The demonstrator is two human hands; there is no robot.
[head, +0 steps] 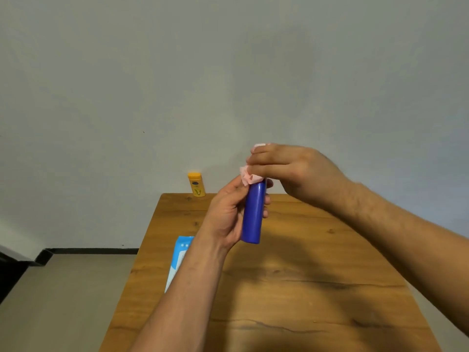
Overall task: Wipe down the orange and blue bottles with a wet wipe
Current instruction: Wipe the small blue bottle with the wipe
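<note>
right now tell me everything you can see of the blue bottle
The blue bottle is a plain, smooth, deep-blue cylinder that looks like plastic, with no label on the side shown. It is held nearly upright, leaning slightly, in the air above the wooden table. The left hand wraps its middle, fingertips showing past its right edge. Its top is hidden under a crumpled pink wipe that the right hand pinches against it, so the cap cannot be seen.

Wooden table bears a blue packet, perhaps wipes.
</note>
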